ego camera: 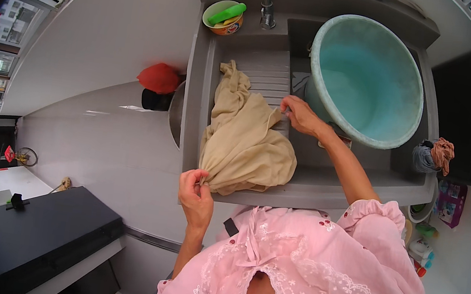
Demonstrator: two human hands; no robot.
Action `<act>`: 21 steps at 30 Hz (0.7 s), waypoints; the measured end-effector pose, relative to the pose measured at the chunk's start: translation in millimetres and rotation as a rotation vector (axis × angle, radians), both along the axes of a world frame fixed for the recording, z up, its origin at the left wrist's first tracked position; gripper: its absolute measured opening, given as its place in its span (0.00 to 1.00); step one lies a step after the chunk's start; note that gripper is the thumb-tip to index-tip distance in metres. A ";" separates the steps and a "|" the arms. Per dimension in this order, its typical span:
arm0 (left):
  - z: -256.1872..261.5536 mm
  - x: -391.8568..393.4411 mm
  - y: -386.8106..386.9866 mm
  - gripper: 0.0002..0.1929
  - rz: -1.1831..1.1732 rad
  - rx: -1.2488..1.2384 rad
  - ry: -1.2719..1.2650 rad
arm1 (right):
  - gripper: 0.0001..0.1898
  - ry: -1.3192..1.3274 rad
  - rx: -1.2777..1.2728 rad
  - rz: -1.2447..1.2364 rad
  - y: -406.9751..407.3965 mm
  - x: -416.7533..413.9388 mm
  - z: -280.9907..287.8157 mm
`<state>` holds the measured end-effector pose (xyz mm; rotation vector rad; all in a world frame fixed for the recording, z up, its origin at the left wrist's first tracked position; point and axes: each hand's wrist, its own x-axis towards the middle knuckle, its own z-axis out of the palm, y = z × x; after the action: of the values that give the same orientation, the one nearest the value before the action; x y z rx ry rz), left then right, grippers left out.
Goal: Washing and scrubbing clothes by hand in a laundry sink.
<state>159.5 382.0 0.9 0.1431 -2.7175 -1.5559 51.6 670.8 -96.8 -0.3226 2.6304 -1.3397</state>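
Note:
A damp-looking beige cloth [249,144] lies bunched over the ribbed washboard [268,72] of a grey laundry sink [300,197]. At the sink's front left corner, my left hand [196,195] pinches a gathered bit of the cloth. The fingertips of my right hand [305,117] are closed at the cloth's raised right edge, beside the basin. A large pale turquoise bucket [362,79] stands tilted in the basin on the right; some pale liquid seems to lie at its bottom. Part of a grey cloth [300,82] shows between the washboard and the bucket.
A bowl [222,20] holding a green brush-like object sits at the back left, near the metal tap [267,14]. Wrung cloths [433,155] rest on the right rim. Left of the sink are a red bag [159,77] and a dark cabinet [56,230].

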 end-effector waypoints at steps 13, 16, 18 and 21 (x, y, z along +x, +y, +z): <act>1.5 6.9 7.4 0.12 -0.010 0.017 0.035 | 0.11 -0.327 0.340 -0.087 -30.6 -11.0 24.3; 2.8 8.7 7.3 0.12 -0.067 -0.064 0.030 | 0.11 -0.340 0.228 -0.092 -26.7 -12.4 17.7; 0.9 8.4 7.6 0.12 -0.079 -0.082 0.063 | 0.11 -0.287 0.026 -0.192 -17.7 -18.2 23.3; 0.3 2.5 10.0 0.12 -0.024 -0.054 0.143 | 0.10 -0.097 -0.204 -0.323 -17.4 -27.3 68.7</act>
<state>162.0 392.0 1.1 -0.0006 -2.6564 -1.4367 24.3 653.4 -28.1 0.1483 2.5467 -1.6795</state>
